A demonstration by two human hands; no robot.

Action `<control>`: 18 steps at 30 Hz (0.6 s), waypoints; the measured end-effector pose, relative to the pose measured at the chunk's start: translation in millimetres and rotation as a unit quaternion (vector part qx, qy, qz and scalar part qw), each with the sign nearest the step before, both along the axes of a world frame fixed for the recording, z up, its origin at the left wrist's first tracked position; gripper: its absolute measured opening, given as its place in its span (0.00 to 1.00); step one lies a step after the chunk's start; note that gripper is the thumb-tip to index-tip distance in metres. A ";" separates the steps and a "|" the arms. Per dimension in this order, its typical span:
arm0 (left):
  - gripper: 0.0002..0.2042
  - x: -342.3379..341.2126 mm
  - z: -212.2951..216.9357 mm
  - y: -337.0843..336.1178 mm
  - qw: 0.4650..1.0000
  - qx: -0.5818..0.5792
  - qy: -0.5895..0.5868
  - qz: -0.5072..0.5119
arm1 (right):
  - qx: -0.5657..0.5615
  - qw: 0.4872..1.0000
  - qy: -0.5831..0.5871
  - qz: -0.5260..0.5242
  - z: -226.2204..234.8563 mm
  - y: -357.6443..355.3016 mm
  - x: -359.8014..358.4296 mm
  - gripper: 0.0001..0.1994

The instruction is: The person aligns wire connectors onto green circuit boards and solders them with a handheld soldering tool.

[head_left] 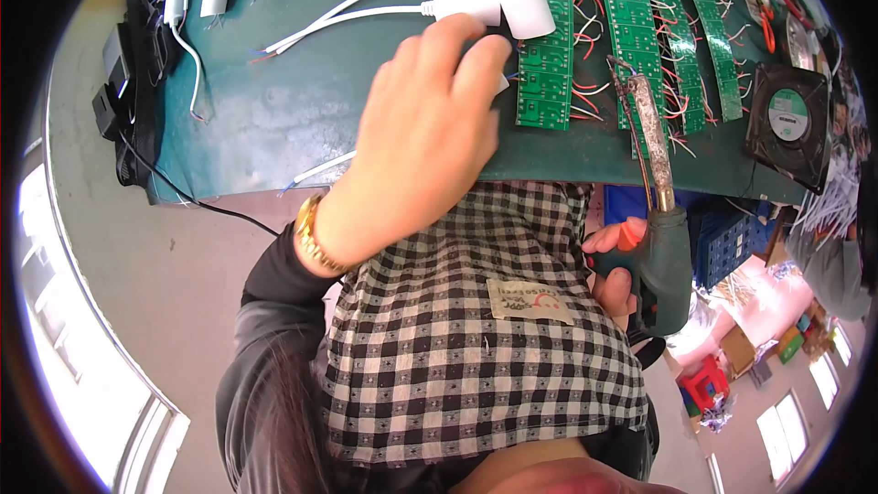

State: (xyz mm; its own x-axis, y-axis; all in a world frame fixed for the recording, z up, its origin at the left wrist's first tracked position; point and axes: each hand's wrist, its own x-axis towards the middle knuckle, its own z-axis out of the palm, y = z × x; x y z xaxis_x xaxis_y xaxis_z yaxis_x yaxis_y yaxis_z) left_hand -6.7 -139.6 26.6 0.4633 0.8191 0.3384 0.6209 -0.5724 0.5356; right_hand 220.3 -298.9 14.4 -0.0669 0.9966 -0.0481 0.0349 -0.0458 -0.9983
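My left hand (425, 128) is over the table with its fingers curled down, and a bit of white plastic housing (502, 83) shows between index finger and thumb. A white cable (326, 167) comes out from beneath the wrist; most of what the hand covers is hidden. Just beyond the fingertips lie other white housings (466, 5) with cables, one standing tilted at their right. At the table's front edge my right hand (615, 265) is closed round the dark green handle of a soldering gun (666, 265). Its metal barrel points up over the green circuit boards (546, 82).
Several board strips carry red and white wires (590, 91). At the right edge stands a square black fan (788, 119). More white cables (197, 64) lie at the far left, beside a black device (119, 82). A blue crate (727, 247) is below the table at right.
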 end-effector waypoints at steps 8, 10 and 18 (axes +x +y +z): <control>0.16 -48.6 16.3 -12.5 0.981 -0.012 0.196 -0.007 | 0.033 0.997 -0.002 -0.069 -19.9 -4.7 0.8 0.21; 0.13 -46.0 23.9 1.3 0.989 -0.015 0.141 -0.042 | 0.044 0.996 -0.015 -0.082 -23.4 -7.2 1.0 0.21; 0.08 1.2 61.6 66.2 0.905 0.256 0.157 -0.302 | -0.018 0.996 -0.033 -0.075 -5.9 -14.7 0.8 0.16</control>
